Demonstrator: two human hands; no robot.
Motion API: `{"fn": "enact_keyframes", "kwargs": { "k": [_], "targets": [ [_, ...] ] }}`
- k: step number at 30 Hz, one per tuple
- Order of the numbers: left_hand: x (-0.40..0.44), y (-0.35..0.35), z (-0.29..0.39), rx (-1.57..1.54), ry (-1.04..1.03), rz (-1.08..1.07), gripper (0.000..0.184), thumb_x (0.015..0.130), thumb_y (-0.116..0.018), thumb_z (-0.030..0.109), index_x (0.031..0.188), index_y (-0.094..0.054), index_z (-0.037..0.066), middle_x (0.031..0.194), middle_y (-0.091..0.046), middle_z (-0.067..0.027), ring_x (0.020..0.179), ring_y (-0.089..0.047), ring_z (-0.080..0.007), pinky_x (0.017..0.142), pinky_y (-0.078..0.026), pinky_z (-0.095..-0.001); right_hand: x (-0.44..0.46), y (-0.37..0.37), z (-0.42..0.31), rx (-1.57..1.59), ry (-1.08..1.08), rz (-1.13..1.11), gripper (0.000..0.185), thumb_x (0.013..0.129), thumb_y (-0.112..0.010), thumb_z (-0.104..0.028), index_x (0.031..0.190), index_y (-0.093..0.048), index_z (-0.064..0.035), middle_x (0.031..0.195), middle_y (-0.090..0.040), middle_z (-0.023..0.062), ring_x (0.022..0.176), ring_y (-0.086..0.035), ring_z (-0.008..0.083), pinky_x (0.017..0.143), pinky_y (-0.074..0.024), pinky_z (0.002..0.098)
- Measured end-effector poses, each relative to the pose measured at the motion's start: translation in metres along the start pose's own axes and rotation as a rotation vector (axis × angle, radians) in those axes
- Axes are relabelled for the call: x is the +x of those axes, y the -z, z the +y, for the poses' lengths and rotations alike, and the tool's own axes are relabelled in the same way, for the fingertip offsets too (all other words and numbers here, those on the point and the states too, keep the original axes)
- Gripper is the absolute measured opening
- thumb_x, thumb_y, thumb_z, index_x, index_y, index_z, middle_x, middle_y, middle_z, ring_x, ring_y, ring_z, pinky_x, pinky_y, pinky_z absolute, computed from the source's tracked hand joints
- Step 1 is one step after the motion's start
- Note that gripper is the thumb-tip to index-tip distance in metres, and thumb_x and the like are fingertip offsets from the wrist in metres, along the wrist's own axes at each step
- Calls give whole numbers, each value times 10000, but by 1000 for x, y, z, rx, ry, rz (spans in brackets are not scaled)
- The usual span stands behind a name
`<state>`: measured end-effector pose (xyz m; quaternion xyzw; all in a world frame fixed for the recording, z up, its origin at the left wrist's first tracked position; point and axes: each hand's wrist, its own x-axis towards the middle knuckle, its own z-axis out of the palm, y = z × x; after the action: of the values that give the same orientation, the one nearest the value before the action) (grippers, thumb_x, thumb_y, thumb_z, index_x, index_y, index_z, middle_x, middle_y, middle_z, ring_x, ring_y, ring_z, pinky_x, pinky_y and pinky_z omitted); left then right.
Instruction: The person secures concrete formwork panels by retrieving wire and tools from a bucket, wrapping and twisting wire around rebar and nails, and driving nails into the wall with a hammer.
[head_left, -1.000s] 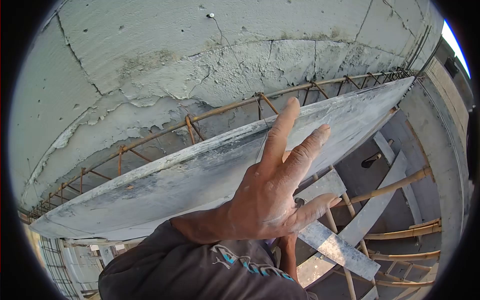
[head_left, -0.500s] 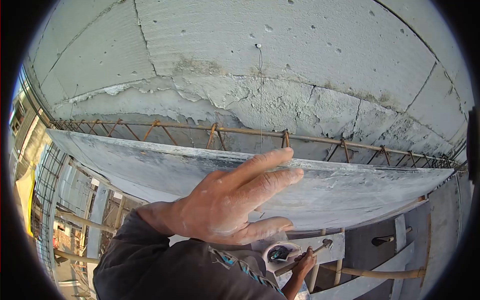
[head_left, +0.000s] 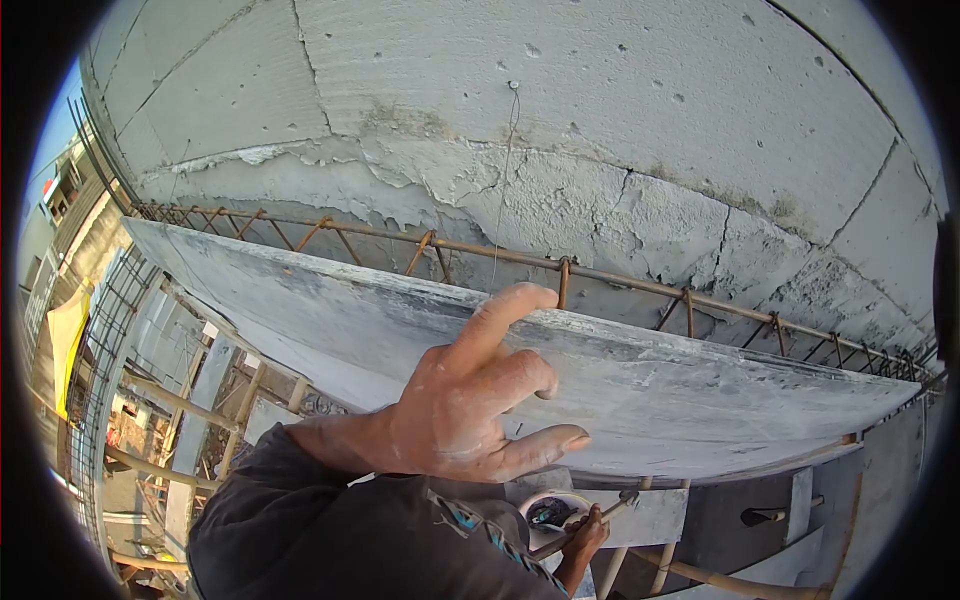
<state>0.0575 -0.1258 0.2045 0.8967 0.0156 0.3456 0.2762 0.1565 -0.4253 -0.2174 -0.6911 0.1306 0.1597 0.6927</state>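
Note:
My left hand [head_left: 470,405] reaches over the upright grey board [head_left: 690,400], back of the hand up. Its fingers are apart and partly bent, with nothing in them. The index fingertip is at the board's top edge, near the rusty rebar [head_left: 490,251]. Lower down, my right hand [head_left: 590,535] is closed around the handle of a hammer [head_left: 630,497], whose head points up and right. Beside it stands a pale bucket [head_left: 527,502] with dark things inside. A small nail-like piece [head_left: 519,430] shows on the board near my left hand.
A cracked concrete wall [head_left: 620,100] rises behind the board, with a thin wire [head_left: 509,135] hanging from a fixing. Bamboo poles [head_left: 720,578] and planks lie below. At left are a rebar grid [head_left: 110,320] and a yellow cloth [head_left: 66,340]. Another tool [head_left: 762,516] lies at lower right.
The view has swung, bringing more of the left side into sight. My left hand's fingers have bent from nearly straight. My right hand and the hammer have come into view from behind the left hand.

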Motion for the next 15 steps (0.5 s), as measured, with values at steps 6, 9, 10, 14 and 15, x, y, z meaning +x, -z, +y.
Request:
{"fn": "enact_keyframes", "kwargs": {
  "k": [6,9,10,14,15],
  "targets": [
    [0,-13,-6,7,-75,95,420,723,-900,305,890,-614,46,1397,-432,-286,605,-584,-134,511,-480,-278,30,24,3,-32,-99,50,305,959,-569,-292,785,-566,-41,560,-443,-4,442,-428,115,419,-331,302],
    [-13,-58,-25,-312,-467,195,424,747,-880,339,950,-648,48,1305,-541,-237,574,-557,-102,505,-459,-242,35,39,8,-22,33,38,310,945,-620,-311,813,-523,-48,545,-467,19,422,-469,134,412,-409,285],
    [-17,-75,-21,-464,-622,154,429,758,-871,354,970,-657,48,1236,-608,-207,592,-582,-107,525,-475,-238,43,46,23,-71,75,45,321,934,-626,-324,823,-525,-40,554,-472,21,430,-474,135,420,-418,291],
    [-14,-131,5,-642,-271,-485,361,791,-848,292,1007,-679,57,998,-704,-120,699,-662,-189,607,-535,-295,24,64,13,-72,-88,82,377,900,-646,-360,850,-543,-1,595,-483,31,448,-497,153,446,-458,317],
    [-14,-147,4,-643,-168,-614,348,792,-846,280,1007,-684,59,971,-708,-111,718,-674,-206,625,-543,-309,21,67,21,-57,-115,114,379,894,-659,-351,834,-548,6,585,-486,32,443,-497,163,443,-448,331]
  ]
}}
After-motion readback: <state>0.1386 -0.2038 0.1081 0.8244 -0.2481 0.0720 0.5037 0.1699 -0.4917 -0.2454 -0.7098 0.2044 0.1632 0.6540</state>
